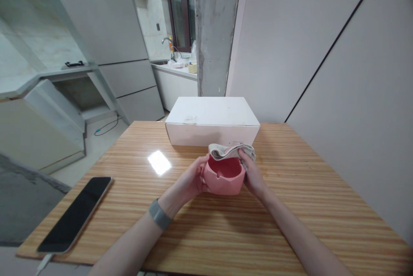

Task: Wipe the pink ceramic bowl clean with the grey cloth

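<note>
A pink, faceted ashtray [224,181] with a notch in its rim is held up above the wooden table [290,224], tilted so its hollow inside shows. My left hand [195,177] grips it by its left side, thumb at the rim and fingers underneath. My right hand [253,175] is closed on a folded light grey cloth [230,152], which lies over the far rim of the ashtray. Some of the right hand's fingers are hidden behind the ashtray and the cloth. A grey band circles my left wrist.
Behind my hands a white box [211,115] sits near the table's far edge. A black phone [75,213] with a white cable [44,263] plugged in lies at the left edge. A pale wall [355,95] runs along the right side.
</note>
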`<state>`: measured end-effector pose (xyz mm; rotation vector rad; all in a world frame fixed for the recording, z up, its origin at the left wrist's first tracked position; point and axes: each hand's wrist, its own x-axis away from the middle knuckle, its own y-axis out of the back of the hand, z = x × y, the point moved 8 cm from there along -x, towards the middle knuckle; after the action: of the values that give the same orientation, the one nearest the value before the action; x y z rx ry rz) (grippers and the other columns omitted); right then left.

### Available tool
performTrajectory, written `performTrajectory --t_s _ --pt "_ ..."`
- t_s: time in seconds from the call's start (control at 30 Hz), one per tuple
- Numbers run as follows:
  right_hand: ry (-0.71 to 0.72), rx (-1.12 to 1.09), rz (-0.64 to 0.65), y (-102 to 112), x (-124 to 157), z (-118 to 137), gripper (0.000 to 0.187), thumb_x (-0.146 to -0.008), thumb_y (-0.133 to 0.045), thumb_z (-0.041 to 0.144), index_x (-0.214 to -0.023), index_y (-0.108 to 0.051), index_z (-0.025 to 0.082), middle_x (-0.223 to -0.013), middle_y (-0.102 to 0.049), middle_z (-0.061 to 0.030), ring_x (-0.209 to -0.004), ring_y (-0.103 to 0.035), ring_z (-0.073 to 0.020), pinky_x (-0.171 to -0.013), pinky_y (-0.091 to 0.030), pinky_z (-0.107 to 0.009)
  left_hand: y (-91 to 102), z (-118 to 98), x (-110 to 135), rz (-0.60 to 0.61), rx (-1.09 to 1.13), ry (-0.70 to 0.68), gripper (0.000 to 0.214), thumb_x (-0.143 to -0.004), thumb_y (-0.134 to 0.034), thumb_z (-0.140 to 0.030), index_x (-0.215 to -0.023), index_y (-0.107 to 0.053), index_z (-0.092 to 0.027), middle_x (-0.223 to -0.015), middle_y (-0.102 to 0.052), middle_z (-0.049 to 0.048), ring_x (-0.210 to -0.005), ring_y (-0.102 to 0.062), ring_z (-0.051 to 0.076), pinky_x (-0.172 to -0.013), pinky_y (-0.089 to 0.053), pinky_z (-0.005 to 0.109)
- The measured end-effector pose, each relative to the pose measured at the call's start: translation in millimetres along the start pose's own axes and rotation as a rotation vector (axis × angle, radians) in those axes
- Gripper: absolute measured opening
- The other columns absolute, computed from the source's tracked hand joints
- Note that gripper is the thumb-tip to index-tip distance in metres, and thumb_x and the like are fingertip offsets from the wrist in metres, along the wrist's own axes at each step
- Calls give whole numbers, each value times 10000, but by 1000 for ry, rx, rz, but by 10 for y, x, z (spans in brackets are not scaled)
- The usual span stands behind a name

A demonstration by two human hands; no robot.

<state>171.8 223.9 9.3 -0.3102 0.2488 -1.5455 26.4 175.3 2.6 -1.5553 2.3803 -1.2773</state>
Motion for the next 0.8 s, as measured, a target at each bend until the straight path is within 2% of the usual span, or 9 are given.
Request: performTrajectory --t_s 0.17,0.27,0.37,0.43,0.5,0.57,0.7,0.8 --pt "83 35 -69 63 -12 29 395 -677 -717 581 -914 -743 266 -1036 -746 -27 -1139 -602 -294 -1070 -378 -460 65 -21 -63 -90 35 -105 359 -840 -569 -406 -1064 -665 -143 -812 -733 45 -579 -658 140 -498 -538 232" --pt "145 38 -136 67 33 61 430 -644 -729 596 -919 -744 266 -1083 -733 -20 -1180 -569 -282 -1112 -324 -442 77 -26 -72 -130 45 -181 360 -855 -535 -366 -1149 -631 -181 -918 -742 59 -666 -688 172 -534 -565 270" --pt "187 34 -203 79 91 77 433 -686 -685 606 -952 -734 268 -1108 -722 -9 -1178 -565 -267 -1127 -294 -446 18 -6 -70 -90 74 -213 365 -860 -519 -338 -1155 -629 -154 -992 -733 99 -769 -698 202 -630 -586 313" --pt "202 34 -219 85 113 89 420 -704 -673 592 -954 -732 260 -1103 -723 -12 -1167 -571 -267 -1124 -297 -451 -29 -19 -62 -35 109 -227 350 -855 -523 -297 -1153 -630 -146 -1024 -726 102 -819 -695 195 -677 -580 296" --pt "207 36 -215 87 114 110 403 -701 -681 576 -932 -735 251 -1085 -728 -21 -1160 -575 -272 -1115 -311 -451 -51 -44 -50 8 115 -211 337 -858 -525 -287 -1146 -632 -150 -996 -729 87 -795 -690 171 -660 -570 260" --pt "197 28 -193 81 94 127 377 -705 -682 559 -920 -736 254 -1081 -729 -17 -1155 -580 -271 -1109 -323 -442 -52 -50 -37 33 72 -143 348 -872 -514 -347 -1115 -640 -132 -919 -732 87 -721 -682 159 -610 -564 248" --pt "136 -7 -112 26 33 116 323 -755 -628 533 -885 -734 257 -1014 -749 -19 -1074 -634 -281 -1034 -419 -451 -38 -18 -3 56 -37 14 482 -871 -479 -504 -1036 -651 -85 -793 -714 110 -648 -674 190 -572 -575 299" --pt "101 -10 -66 -3 11 91 309 -774 -608 516 -851 -734 244 -950 -760 -24 -1026 -659 -285 -985 -462 -447 -10 6 -7 48 -53 44 453 -862 -492 -499 -979 -654 -92 -744 -699 91 -619 -664 188 -543 -576 301"
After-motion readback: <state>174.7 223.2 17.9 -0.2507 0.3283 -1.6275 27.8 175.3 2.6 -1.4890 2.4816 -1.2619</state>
